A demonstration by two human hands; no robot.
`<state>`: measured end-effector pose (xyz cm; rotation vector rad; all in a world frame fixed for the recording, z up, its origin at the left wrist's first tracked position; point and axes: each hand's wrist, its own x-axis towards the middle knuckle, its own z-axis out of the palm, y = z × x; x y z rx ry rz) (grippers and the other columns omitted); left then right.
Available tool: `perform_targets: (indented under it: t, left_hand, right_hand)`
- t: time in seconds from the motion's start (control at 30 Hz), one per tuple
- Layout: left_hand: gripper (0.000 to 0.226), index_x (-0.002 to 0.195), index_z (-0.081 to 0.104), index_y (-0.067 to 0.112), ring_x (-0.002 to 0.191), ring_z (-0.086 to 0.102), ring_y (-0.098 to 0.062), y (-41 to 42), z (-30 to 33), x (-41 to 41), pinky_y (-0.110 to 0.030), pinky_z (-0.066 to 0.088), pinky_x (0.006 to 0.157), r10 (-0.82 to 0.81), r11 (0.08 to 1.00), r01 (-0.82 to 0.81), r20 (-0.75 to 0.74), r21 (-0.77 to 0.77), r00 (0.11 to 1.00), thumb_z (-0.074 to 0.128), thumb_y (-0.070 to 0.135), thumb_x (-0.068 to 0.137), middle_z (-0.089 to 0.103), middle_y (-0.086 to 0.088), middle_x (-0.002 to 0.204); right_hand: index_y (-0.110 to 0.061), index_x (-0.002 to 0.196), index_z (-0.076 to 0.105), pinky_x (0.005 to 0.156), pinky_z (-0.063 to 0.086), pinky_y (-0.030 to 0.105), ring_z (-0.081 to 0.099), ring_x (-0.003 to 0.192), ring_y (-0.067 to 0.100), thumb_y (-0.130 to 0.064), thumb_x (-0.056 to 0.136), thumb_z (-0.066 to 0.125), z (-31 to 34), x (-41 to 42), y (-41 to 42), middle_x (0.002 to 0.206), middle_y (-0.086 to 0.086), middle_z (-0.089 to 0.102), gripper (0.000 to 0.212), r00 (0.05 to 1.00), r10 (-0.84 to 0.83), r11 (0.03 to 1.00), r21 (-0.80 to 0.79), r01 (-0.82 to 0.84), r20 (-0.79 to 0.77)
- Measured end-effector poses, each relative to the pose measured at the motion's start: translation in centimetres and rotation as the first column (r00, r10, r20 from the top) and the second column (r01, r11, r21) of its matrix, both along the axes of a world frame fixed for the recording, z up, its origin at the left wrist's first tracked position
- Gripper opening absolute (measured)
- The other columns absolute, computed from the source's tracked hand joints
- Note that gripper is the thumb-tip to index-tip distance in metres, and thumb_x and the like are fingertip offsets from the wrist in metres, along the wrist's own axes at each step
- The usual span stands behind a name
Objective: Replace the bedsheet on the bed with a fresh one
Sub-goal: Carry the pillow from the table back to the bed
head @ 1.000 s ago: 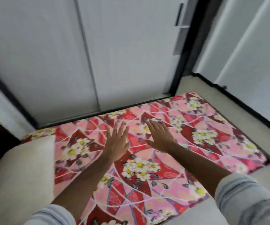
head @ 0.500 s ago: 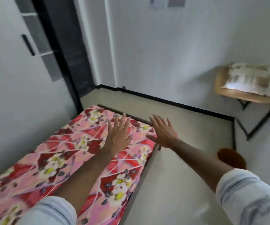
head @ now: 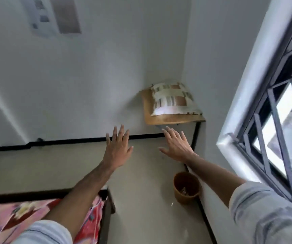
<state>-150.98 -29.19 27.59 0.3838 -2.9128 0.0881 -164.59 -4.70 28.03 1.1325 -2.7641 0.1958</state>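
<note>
The bedsheet (head: pixel 41 219) lies low-left, behind both released, empty grips, nearer the left hand (head: pixel 118 148) than the right hand (head: pixel 176 147).

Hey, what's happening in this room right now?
A person is standing at the end of a bed that wears a red and pink floral bedsheet. Both the left hand and the right hand are stretched out open and empty, held over the floor and touching nothing. They point toward a small wooden table in the corner, where a patterned pillow lies. A brown bin stands on the floor by the window wall.
</note>
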Motion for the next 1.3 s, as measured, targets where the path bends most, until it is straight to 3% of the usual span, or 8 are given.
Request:
perform_targets:
  t: [0.23, 0.53, 0.63, 0.77, 0.9, 1.0, 1.17, 1.3]
  left_hand:
    - [0.073, 0.158, 0.028, 0.012, 0.153, 0.018, -0.041, -0.2, 2.0, -20.1, -0.068, 0.019, 0.117, -0.155, 0.987, 0.155, -0.018, 0.030, 0.988, 0.054, 0.045, 0.098, 0.020, -0.014, 0.167]
    - [0.076, 0.162, 0.006, 0.018, 0.156, 0.005, -0.036, -2.7, 0.1, -44.3, -0.064, 0.013, 0.120, -0.173, 0.979, 0.173, -0.008, 0.109, 0.985, 0.044, 0.048, 0.103, -0.003, -0.009, 0.170]
    - [0.074, 0.161, 0.009, 0.017, 0.155, 0.013, -0.035, -4.3, 0.2, -51.0, -0.062, 0.019, 0.120, -0.164, 0.975, 0.170, -0.049, 0.144, 0.985, 0.044, 0.045, 0.103, 0.003, -0.010, 0.170]
    - [0.070, 0.159, 0.017, 0.016, 0.153, 0.021, -0.034, -6.6, -0.4, -58.9, -0.055, 0.026, 0.120, -0.135, 0.955, 0.149, -0.072, 0.257, 0.988, 0.048, 0.042, 0.103, 0.012, -0.012, 0.168]
    - [0.068, 0.160, 0.015, 0.019, 0.154, 0.018, -0.033, -9.7, -3.0, -66.6, -0.054, 0.024, 0.120, -0.115, 0.932, 0.114, -0.017, 0.344, 0.993, 0.043, 0.047, 0.104, 0.009, -0.010, 0.169]
    - [0.068, 0.160, 0.014, 0.023, 0.154, 0.018, -0.032, -12.5, -5.2, -72.4, -0.055, 0.025, 0.120, -0.110, 0.891, 0.081, 0.038, 0.446, 0.993, 0.043, 0.049, 0.104, 0.006, -0.008, 0.170]
    - [0.081, 0.160, 0.012, 0.022, 0.146, 0.037, -0.035, -17.8, -9.1, -81.6, -0.054, 0.040, 0.114, -0.132, 0.756, 0.035, 0.099, 0.654, 0.986, 0.049, 0.059, 0.099, 0.013, -0.009, 0.169]
    - [0.089, 0.155, 0.026, 0.014, 0.123, 0.057, -0.031, -20.9, -11.4, -87.2, -0.048, 0.057, 0.093, -0.062, 0.450, -0.072, 0.111, 0.890, 0.992, 0.067, 0.057, 0.089, 0.046, -0.012, 0.148]
  right_hand:
    - [-0.018, 0.157, 0.012, 0.121, 0.014, 0.054, 0.013, 0.151, 0.025, -0.069, 0.092, 0.039, 0.5, -17.5, 2.1, 0.164, 0.005, 0.015, 0.087, 0.984, -0.179, 0.983, -0.030, 0.179, 0.009]
    - [-0.021, 0.155, 0.017, 0.119, 0.022, 0.053, 0.021, 0.148, 0.027, -0.066, 0.093, 0.041, -1.4, -41.7, 0.4, 0.163, 0.000, 0.019, 0.080, 0.973, -0.209, 0.975, -0.050, 0.215, 0.103]
    - [-0.019, 0.156, 0.014, 0.117, 0.027, 0.051, 0.021, 0.148, 0.028, -0.064, 0.095, 0.041, -1.1, -49.1, -0.5, 0.164, 0.002, 0.014, 0.081, 0.972, -0.204, 0.979, 0.006, 0.205, 0.117]
    - [-0.012, 0.152, 0.026, 0.108, 0.038, 0.047, 0.037, 0.139, 0.032, -0.057, 0.096, 0.048, -0.8, -57.6, -2.2, 0.157, 0.012, 0.030, 0.075, 0.966, -0.215, 0.975, -0.031, 0.221, 0.142]
    - [-0.016, 0.151, 0.030, 0.107, 0.040, 0.049, 0.040, 0.138, 0.033, -0.057, 0.095, 0.049, -2.1, -65.2, -5.3, 0.156, 0.008, 0.035, 0.072, 0.945, -0.216, 0.970, -0.058, 0.237, 0.244]
    - [-0.028, 0.153, 0.024, 0.110, 0.037, 0.056, 0.035, 0.142, 0.034, -0.067, 0.091, 0.044, -4.1, -70.5, -7.7, 0.159, 0.004, 0.029, 0.077, 0.878, -0.231, 0.958, -0.061, 0.281, 0.419]
    - [-0.025, 0.156, 0.016, 0.115, 0.030, 0.055, 0.029, 0.145, 0.031, -0.079, 0.079, 0.041, -7.7, -78.2, -11.8, 0.160, 0.007, 0.026, 0.097, 0.766, -0.337, 0.898, -0.058, 0.436, 0.547]
    - [-0.022, 0.157, 0.007, 0.115, 0.030, 0.056, 0.029, 0.145, 0.035, -0.081, 0.078, 0.050, -9.0, -83.0, -14.9, 0.162, 0.012, 0.021, 0.108, 0.649, -0.419, 0.801, -0.078, 0.594, 0.635]
